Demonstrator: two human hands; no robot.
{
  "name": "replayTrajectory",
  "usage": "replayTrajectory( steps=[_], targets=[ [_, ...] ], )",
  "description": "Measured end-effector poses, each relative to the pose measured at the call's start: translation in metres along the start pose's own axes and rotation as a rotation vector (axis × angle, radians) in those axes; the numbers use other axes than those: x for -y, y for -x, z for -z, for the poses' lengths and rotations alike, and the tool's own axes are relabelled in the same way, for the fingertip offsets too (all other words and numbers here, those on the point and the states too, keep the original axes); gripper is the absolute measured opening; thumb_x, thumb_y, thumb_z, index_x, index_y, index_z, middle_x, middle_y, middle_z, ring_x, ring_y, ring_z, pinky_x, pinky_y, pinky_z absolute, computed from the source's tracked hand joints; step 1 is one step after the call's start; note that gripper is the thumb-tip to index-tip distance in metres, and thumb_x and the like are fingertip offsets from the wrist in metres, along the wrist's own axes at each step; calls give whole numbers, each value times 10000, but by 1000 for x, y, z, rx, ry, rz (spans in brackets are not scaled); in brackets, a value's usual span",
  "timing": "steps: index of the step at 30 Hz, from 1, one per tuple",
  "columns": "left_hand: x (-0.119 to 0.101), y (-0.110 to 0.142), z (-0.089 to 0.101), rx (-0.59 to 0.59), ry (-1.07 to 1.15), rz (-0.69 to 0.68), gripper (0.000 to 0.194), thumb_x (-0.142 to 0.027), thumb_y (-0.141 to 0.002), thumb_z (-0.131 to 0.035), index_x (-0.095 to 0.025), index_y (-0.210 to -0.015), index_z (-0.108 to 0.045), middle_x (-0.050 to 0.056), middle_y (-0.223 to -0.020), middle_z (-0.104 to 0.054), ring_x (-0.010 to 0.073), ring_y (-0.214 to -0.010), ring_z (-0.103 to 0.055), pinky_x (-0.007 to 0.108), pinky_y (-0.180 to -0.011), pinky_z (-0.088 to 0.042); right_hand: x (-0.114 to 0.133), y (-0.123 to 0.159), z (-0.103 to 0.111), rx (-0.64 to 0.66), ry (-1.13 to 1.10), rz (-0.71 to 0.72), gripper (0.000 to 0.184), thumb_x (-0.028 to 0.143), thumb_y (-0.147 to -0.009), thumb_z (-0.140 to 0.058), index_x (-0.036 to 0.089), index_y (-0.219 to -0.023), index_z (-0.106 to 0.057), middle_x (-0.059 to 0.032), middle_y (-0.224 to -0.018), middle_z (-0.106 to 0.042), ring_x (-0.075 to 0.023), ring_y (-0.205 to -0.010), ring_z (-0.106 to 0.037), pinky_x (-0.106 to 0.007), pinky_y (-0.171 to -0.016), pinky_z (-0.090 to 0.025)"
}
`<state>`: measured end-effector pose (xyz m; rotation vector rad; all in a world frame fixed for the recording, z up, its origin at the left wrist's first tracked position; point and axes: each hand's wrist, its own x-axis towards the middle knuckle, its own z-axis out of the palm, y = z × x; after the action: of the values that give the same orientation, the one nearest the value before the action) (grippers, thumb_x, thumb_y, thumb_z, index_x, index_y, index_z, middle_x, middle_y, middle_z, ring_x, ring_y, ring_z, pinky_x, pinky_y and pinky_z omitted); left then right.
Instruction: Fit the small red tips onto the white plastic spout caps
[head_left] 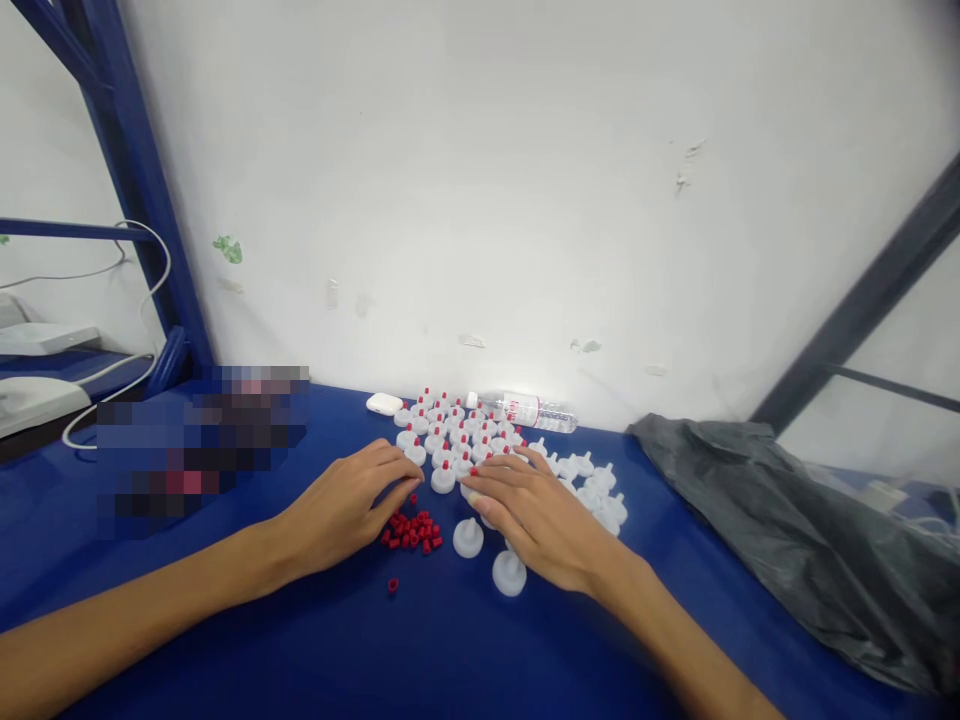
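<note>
My left hand (346,505) rests on the blue table (420,650), fingers curled together above a small pile of red caps (410,531). My right hand (529,512) lies over several white plastic pieces, fingers stretched toward a white piece with a red cap (443,478); a small white piece shows under its fingertips. Behind them stands a cluster of white pieces with red caps (455,428). Plain white pieces (598,487) lie to the right, and two more (508,573) sit near my right wrist. One stray red cap (392,585) lies alone.
A clear water bottle (529,411) lies against the white wall. A white earbud case (384,403) sits beside the cluster. A dark grey plastic bag (795,530) covers the table's right side. A blurred patch lies on the left, with blue frame posts and white cables beyond.
</note>
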<state>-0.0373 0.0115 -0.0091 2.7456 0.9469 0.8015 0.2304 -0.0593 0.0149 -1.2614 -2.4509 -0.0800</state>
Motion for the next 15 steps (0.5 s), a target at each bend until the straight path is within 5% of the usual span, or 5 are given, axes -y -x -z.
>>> replayTrajectory(
  steps=[5,10,15],
  targets=[
    [-7,1,5,-87,18,-42,246,-306,-1067,-470,-238,-1140,-695,53,-1016,-745,234,-948,-661,365,-810,-544,7,-2,2,-192,35,100,223,319,-1060,-559,233,-1230,-675,-88,-1211,-744,-259,-1129,-686,-481,-1045,-529],
    [-15,3,5,-99,27,-176,166,-359,-1029,-577,-243,-1126,-642,34,-996,-722,239,-902,-638,394,-815,-517,24,-4,-6,-189,24,232,283,60,-1016,-451,243,-1181,-591,-77,-1246,-718,-226,-1139,-683,-406,-979,-571],
    [-20,2,4,-32,-8,-214,190,-310,-1070,-479,-250,-941,-605,22,-895,-694,238,-833,-596,401,-754,-457,31,-4,-12,-280,-77,325,122,157,-1060,-494,230,-1141,-549,-70,-1120,-755,-210,-1071,-722,-371,-950,-605]
  ],
)
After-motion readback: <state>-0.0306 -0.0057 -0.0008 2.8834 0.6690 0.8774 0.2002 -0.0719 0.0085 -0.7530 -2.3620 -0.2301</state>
